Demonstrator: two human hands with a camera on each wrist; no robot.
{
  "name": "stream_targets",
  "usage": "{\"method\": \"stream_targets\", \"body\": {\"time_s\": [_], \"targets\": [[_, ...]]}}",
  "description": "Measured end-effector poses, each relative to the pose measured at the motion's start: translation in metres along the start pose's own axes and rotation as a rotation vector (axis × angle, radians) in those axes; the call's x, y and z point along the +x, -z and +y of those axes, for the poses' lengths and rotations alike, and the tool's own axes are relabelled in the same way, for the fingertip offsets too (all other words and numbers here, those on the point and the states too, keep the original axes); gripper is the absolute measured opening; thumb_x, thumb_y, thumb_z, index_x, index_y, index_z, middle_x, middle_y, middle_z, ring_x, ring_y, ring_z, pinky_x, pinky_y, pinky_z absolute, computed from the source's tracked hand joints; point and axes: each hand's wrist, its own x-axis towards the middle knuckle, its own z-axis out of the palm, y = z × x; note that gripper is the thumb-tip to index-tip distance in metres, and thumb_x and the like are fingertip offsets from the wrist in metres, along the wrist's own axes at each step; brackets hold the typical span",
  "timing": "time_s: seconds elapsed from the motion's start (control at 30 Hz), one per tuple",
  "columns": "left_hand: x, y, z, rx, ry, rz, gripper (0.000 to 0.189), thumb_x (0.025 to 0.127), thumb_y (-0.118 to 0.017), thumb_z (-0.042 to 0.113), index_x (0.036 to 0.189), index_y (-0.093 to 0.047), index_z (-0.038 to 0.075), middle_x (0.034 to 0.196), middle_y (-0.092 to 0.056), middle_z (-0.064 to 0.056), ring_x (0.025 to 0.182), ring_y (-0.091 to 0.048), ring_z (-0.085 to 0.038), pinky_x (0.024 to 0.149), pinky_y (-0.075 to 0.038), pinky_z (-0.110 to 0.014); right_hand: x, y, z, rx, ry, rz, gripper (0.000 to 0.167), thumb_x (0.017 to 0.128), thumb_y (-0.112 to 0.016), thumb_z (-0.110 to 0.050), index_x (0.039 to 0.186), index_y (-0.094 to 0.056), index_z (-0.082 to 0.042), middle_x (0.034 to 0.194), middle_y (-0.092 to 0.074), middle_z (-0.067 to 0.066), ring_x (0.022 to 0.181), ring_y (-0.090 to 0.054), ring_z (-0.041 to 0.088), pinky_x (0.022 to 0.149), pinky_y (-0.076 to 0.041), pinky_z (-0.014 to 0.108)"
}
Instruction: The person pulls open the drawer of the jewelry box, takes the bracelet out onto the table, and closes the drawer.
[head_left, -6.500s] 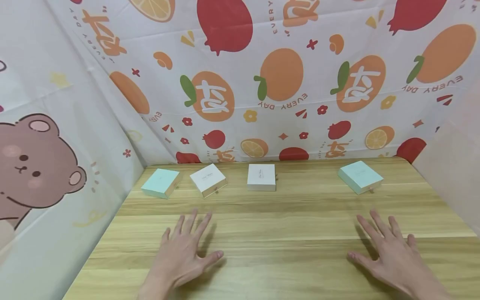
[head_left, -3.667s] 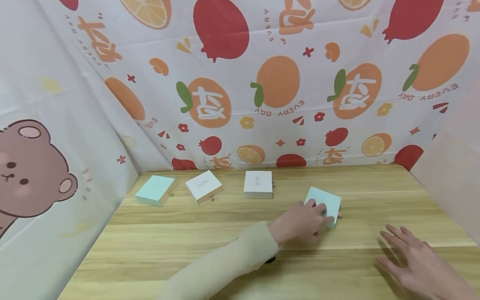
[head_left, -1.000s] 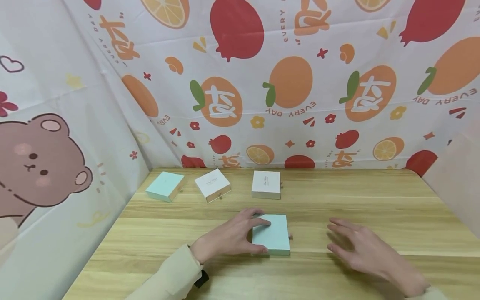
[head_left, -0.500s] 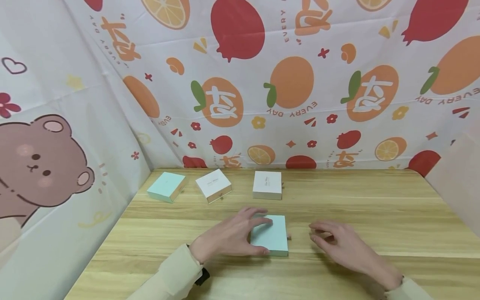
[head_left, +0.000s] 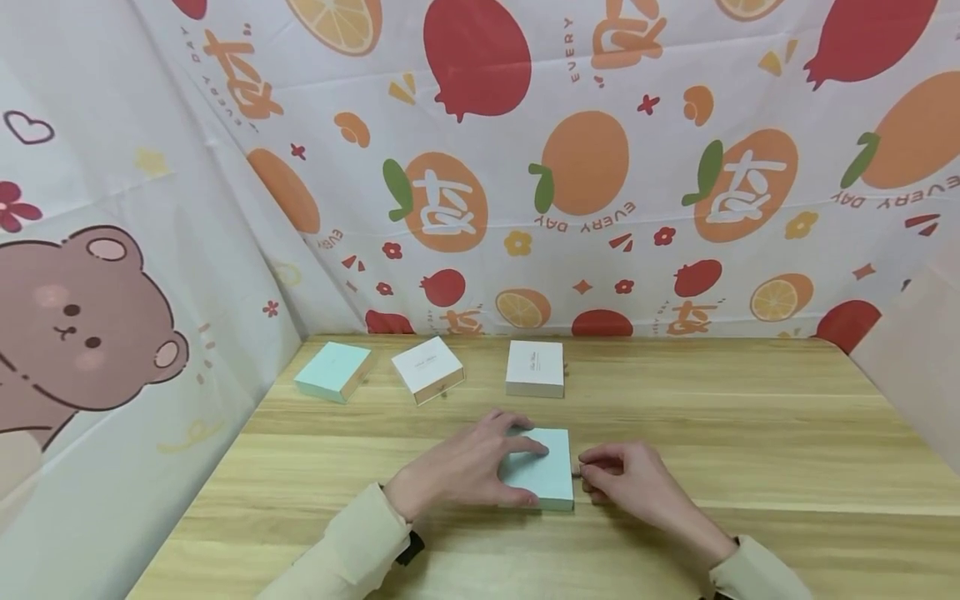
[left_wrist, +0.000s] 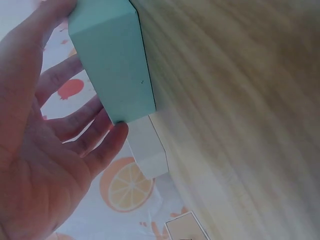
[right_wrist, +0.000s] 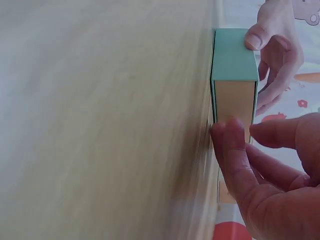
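Note:
A mint-green drawer box (head_left: 551,467) lies flat on the wooden table, with a small pull tab (head_left: 576,473) on its right side. My left hand (head_left: 468,467) holds the box from the left: thumb along its near side, index finger over the top, other fingers at the far side. In the right wrist view, the box's tan drawer front (right_wrist: 234,97) faces my right hand (right_wrist: 270,170). Its thumb and index fingertips are right at the tab, a narrow gap showing between them; the thumb hides the tab in that view.
Along the back stand another mint box (head_left: 333,371), a tilted white box (head_left: 427,367) and a squarer white box (head_left: 535,367). Behind the table (head_left: 750,417) hangs a fruit-print cloth (head_left: 585,167); a bear-print cloth (head_left: 82,317) borders the left.
Earlier my left hand reached to the right and brought the mint box to the middle. Over the last second my right hand has moved left up to its tab, fingertips drawing closer together.

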Motion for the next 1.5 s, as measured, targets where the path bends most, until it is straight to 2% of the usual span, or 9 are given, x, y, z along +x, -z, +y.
{"method": "stream_targets", "body": {"time_s": [0.2,0.37,0.6,0.9,1.13,1.5], "targets": [[-0.002,0.001,-0.001,0.007,-0.004,-0.003,0.057,0.084,-0.074,0.061,0.133,-0.068,0.033,0.148,-0.055,-0.004,0.132,-0.052,-0.023,0.105,-0.051,-0.040,0.008,-0.005,-0.001,0.025,-0.015,-0.023,0.022,0.096,-0.069,-0.011,0.111,-0.074,0.005,0.090,-0.077,0.012,0.076,-0.073,0.017,0.065,-0.061,0.026],[0.000,0.001,-0.001,0.009,-0.032,0.009,0.058,0.085,-0.073,0.061,0.134,-0.067,0.031,0.149,-0.055,-0.002,0.131,-0.053,-0.021,0.106,-0.050,-0.040,0.010,-0.006,-0.003,0.046,-0.020,-0.005,0.020,0.096,-0.069,-0.007,0.108,-0.074,0.007,0.090,-0.078,0.015,0.078,-0.074,0.017,0.064,-0.061,0.027],[0.001,0.001,-0.001,0.022,-0.043,0.017,0.054,0.087,-0.071,0.061,0.132,-0.068,0.031,0.147,-0.056,-0.001,0.130,-0.054,-0.021,0.107,-0.050,-0.041,0.014,-0.008,-0.007,0.004,-0.039,0.023,0.018,0.094,-0.070,-0.008,0.107,-0.075,0.004,0.089,-0.078,0.011,0.076,-0.073,0.016,0.064,-0.060,0.027],[0.001,0.001,0.000,0.052,-0.041,0.019,0.053,0.087,-0.070,0.061,0.131,-0.069,0.031,0.147,-0.057,-0.002,0.129,-0.055,-0.020,0.107,-0.050,-0.039,0.018,-0.009,-0.008,-0.014,-0.044,0.008,0.016,0.093,-0.070,-0.007,0.105,-0.074,0.004,0.086,-0.076,0.008,0.073,-0.072,0.015,0.064,-0.060,0.026],[-0.001,0.001,0.000,0.094,-0.075,0.021,0.055,0.089,-0.069,0.061,0.133,-0.068,0.029,0.144,-0.058,0.000,0.132,-0.055,-0.020,0.109,-0.049,-0.040,0.017,-0.012,-0.009,-0.029,-0.057,0.035,0.015,0.091,-0.069,-0.005,0.103,-0.074,0.002,0.083,-0.076,0.006,0.072,-0.073,0.016,0.064,-0.057,0.026],[0.000,0.002,0.001,0.094,-0.085,0.019,0.052,0.089,-0.070,0.059,0.131,-0.068,0.028,0.141,-0.059,0.003,0.130,-0.057,-0.018,0.109,-0.049,-0.038,0.019,-0.013,-0.011,-0.071,-0.077,0.066,0.012,0.090,-0.072,-0.005,0.099,-0.076,0.000,0.082,-0.076,0.005,0.070,-0.071,0.014,0.064,-0.055,0.024]]}}
